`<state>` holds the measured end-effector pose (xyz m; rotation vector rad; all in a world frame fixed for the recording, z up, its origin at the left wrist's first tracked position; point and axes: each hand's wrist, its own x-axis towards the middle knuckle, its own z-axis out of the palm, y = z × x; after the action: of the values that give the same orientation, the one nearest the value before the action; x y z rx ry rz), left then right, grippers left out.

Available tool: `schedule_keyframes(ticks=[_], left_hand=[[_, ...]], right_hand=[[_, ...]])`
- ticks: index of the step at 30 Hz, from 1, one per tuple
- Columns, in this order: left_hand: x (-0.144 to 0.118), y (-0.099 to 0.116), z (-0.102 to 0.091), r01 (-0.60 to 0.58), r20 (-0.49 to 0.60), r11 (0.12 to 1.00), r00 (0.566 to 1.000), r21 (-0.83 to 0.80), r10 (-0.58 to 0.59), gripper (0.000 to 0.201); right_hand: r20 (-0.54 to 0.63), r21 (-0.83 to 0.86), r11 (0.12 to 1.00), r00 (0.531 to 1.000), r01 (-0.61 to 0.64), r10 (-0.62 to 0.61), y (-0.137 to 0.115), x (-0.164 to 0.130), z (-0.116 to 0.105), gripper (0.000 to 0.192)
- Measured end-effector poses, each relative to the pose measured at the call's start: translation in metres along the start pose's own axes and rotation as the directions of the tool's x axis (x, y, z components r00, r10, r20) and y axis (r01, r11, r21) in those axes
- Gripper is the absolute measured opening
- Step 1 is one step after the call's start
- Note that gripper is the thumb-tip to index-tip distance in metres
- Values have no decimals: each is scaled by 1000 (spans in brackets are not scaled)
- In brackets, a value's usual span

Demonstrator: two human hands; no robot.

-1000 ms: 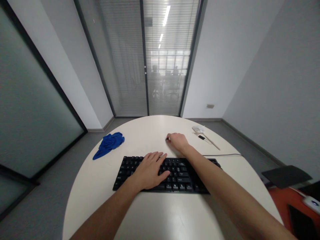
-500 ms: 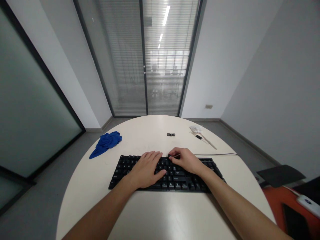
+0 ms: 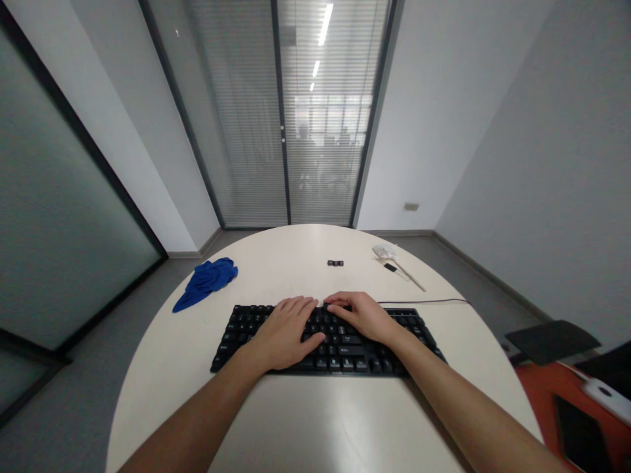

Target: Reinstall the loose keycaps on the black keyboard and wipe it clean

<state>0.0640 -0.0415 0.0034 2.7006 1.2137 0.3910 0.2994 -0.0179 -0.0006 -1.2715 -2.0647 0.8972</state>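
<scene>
- The round white counter (image 3: 315, 433) stands on a grey floor (image 3: 73, 407).
- Beyond the counter, a glass door (image 3: 280, 112) with slatted blinds shows ceiling strip lights (image 3: 325, 16) behind it.
- Left of the door runs a dark-framed frosted glass panel (image 3: 54, 223).
- Right of the door, plain grey walls (image 3: 542, 131) meet at a corner, with a socket (image 3: 411, 207) low down.
- Right of the counter sits a black chair (image 3: 552, 338).

I'm seeing the keyboard (image 3: 328, 340) lying centred on the round table (image 3: 315, 420), both hands resting on it, left hand (image 3: 284, 332) beside right hand (image 3: 362, 316). Behind it, loose keycaps (image 3: 336, 263) are sitting; cloth (image 3: 206, 280) far left, cable (image 3: 424, 302) trailing right.
</scene>
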Motion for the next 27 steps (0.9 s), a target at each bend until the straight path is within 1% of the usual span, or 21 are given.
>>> schedule_keyframes(ticks=[7, 13, 15, 18, 22, 24, 27], left_hand=[[0, 0, -1, -11, -11, 1000, 1000, -6, 11, 59], [-1, 2, -3, -8, -23, 999, 1000, -32, 8, 57], [-1, 4, -4, -6, -25, 999, 1000, -36, 5, 55], [-1, 5, -6, -11, -26, 999, 1000, -39, 10, 53], [-1, 6, -8, -66, -16, 996, 998, -52, 65, 50], [-1, 5, -9, -97, -8, 993, 995, -61, 97, 47], [-1, 5, -8, -114, -5, 992, 993, -53, 114, 45]], right_hand=[[-8, -73, 997, 1000, 11, -11, -3, -1, -1, 31], [-56, -258, 965, 997, 34, -50, -12, -1, 2, 27], [-54, -283, 958, 996, 51, -69, -13, -1, 4, 26], [-35, -223, 971, 995, 83, -93, -13, 0, 2, 25], [21, -53, 991, 992, 125, -124, -11, -1, -2, 28], [4, -22, 996, 996, 90, -90, -10, -1, -3, 30], [-64, -53, 998, 998, 15, -19, -8, 0, 0, 31]])
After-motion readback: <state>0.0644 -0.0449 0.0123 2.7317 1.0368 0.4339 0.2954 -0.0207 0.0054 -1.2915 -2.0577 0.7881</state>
